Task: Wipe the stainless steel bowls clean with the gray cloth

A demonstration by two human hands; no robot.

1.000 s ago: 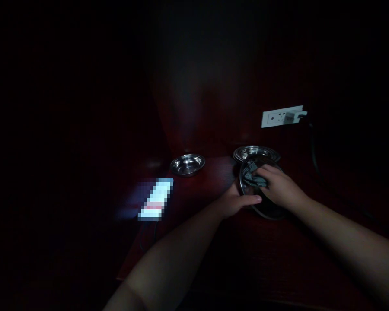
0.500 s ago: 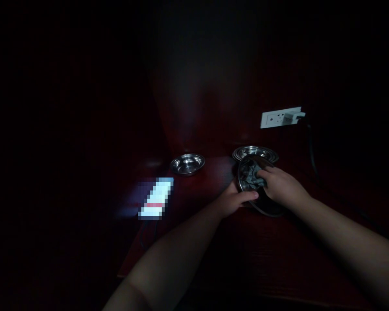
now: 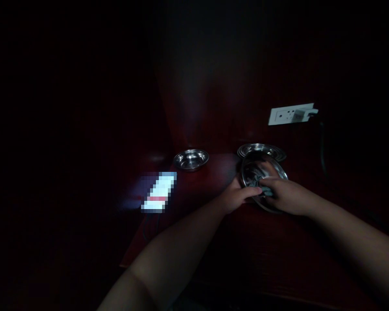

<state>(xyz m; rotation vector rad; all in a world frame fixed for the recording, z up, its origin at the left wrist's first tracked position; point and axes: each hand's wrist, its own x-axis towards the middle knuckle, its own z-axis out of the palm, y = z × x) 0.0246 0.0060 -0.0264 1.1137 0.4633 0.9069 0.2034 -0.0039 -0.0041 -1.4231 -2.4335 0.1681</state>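
Observation:
Tilted up on its side, a shiny metal bowl [image 3: 253, 166] is gripped at its left rim by my left hand [image 3: 235, 195], thumb over the edge and the other fingers hidden behind it. My right hand [image 3: 285, 195] is closed on a grey-green cloth [image 3: 266, 190] and presses it against the inside of the bowl. Just behind, a stack of metal plates [image 3: 262, 150] lies on the dark red table [image 3: 214, 172]. Another metal bowl [image 3: 191, 160] rests upright to the left, apart from both hands.
A glowing, pixelated phone-like screen [image 3: 158, 192] lies near the table's left edge, with a thin cable [image 3: 145, 229] below it. On the back wall is a white socket panel [image 3: 283, 114] with a plug, whose dark cord [image 3: 322, 151] hangs down at right. The surroundings are very dark.
My right hand has moved the cloth lower inside the bowl, towards my left thumb. My left hand keeps its hold. The whole view has shifted slightly.

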